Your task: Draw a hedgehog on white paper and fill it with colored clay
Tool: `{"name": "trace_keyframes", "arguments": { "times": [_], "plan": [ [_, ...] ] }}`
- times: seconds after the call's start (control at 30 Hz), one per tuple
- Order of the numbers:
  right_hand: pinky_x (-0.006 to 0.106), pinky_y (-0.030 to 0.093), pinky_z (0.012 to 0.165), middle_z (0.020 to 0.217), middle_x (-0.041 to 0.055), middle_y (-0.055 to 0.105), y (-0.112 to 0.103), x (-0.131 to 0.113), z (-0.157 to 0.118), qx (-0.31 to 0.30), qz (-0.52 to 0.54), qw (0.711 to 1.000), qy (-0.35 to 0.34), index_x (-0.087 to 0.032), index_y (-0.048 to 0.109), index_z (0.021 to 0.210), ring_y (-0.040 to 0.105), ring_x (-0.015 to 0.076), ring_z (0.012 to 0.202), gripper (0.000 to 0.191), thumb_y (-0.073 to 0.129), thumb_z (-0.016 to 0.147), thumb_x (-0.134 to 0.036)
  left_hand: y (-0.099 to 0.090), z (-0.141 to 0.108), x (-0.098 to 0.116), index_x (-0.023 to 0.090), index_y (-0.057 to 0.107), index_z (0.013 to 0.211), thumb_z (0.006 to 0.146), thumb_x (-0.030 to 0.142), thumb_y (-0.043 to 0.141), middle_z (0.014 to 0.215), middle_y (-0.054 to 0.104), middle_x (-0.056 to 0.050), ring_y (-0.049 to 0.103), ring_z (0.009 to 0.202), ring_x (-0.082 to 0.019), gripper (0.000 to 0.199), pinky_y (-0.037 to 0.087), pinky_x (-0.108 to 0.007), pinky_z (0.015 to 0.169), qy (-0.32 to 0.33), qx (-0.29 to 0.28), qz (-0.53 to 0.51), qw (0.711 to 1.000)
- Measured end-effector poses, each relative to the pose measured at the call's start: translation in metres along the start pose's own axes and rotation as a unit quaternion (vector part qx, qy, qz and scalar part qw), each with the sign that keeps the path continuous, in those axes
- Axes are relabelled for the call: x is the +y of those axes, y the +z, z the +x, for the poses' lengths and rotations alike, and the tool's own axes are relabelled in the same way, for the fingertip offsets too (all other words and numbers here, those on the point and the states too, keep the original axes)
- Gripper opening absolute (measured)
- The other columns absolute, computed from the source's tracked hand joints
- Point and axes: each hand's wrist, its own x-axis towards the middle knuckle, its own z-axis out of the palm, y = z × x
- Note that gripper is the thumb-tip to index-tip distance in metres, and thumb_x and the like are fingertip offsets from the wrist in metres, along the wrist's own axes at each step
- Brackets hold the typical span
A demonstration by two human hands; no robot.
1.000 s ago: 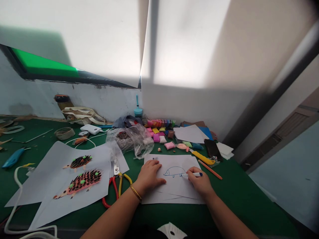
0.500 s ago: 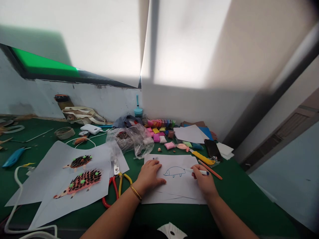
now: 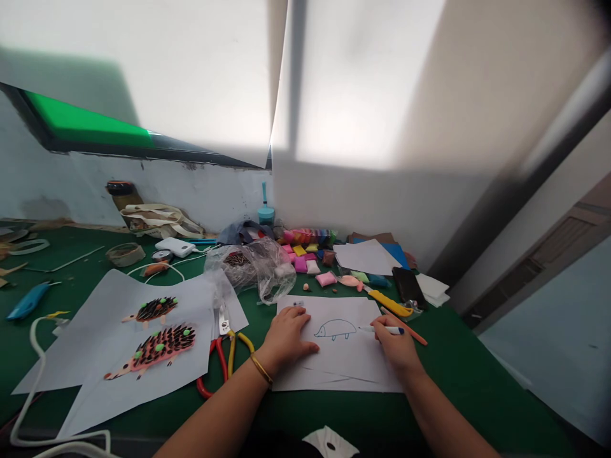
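A white sheet of paper [image 3: 353, 369] lies in front of me on other sheets, with a blue outline of a hedgehog [image 3: 337, 329] drawn on it. My left hand [image 3: 289, 334] rests flat on the left part of the paper, fingers spread and holding nothing. In my right hand [image 3: 396, 343] is a white marker [image 3: 384, 329] with a dark blue end, pinched between the fingers. Its tip points left, just right of the hedgehog's rear. Whether the tip touches the paper I cannot tell.
Red-and-yellow-handled scissors [image 3: 226, 356] lie left of my left wrist. Farther left, sheets [image 3: 109, 388] carry two spiky hedgehog pictures [image 3: 162, 346]. Behind the paper are a plastic bag [image 3: 258, 267], colourful clay packets [image 3: 300, 262], a yellow cutter [image 3: 389, 303] and a black phone [image 3: 408, 287].
My right hand and the marker have shifted slightly right, so the tip has moved away from the hedgehog's outline. The left hand stays on the paper.
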Motion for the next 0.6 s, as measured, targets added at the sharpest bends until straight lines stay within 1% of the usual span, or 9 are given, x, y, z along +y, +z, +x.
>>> {"name": "trace_keyframes", "arguments": {
  "times": [0.13,0.33,0.5,0.6],
  "plan": [
    [0.028,0.037,0.057,0.064,-0.0005,0.061,-0.0009,-0.0038,-0.0018,-0.015,-0.045,0.999,0.015,-0.021,0.061,0.064,0.056,0.0198,0.067,0.022,0.049,0.076,-0.036,-0.0003,-0.0001,0.0001,0.023,0.062,0.123,0.062,0.063,0.073,0.137,0.053,-0.009,0.042,0.128,-0.032,0.074,0.032,-0.042,0.109,-0.003,-0.002,0.000,1.000],
    [0.027,0.037,0.055,0.065,0.0000,0.062,0.0018,-0.0059,-0.0038,-0.018,-0.038,0.999,0.006,-0.021,0.061,0.064,0.056,0.0199,0.067,0.022,0.050,0.076,-0.037,-0.0013,0.0000,0.0009,0.023,0.061,0.124,0.062,0.063,0.074,0.137,0.052,-0.008,0.042,0.128,-0.032,0.075,0.031,-0.041,0.110,-0.009,-0.008,0.000,1.000],
    [0.027,0.037,0.056,0.066,0.0003,0.063,0.0032,-0.0040,-0.0024,-0.010,-0.040,0.999,0.013,-0.021,0.061,0.064,0.056,0.0202,0.068,0.022,0.050,0.075,-0.036,-0.0008,-0.0005,0.0009,0.023,0.060,0.125,0.063,0.064,0.072,0.138,0.051,-0.008,0.041,0.129,-0.032,0.075,0.031,-0.042,0.109,-0.007,-0.007,-0.001,1.000],
    [0.027,0.037,0.056,0.066,-0.0001,0.064,0.0038,-0.0038,-0.0026,-0.016,-0.046,0.999,0.014,-0.022,0.062,0.065,0.057,0.0206,0.068,0.021,0.051,0.075,-0.036,-0.0005,-0.0008,0.0008,0.024,0.060,0.125,0.063,0.063,0.073,0.138,0.051,-0.008,0.041,0.129,-0.032,0.075,0.031,-0.042,0.109,-0.009,-0.006,-0.002,1.000]
  ]
}}
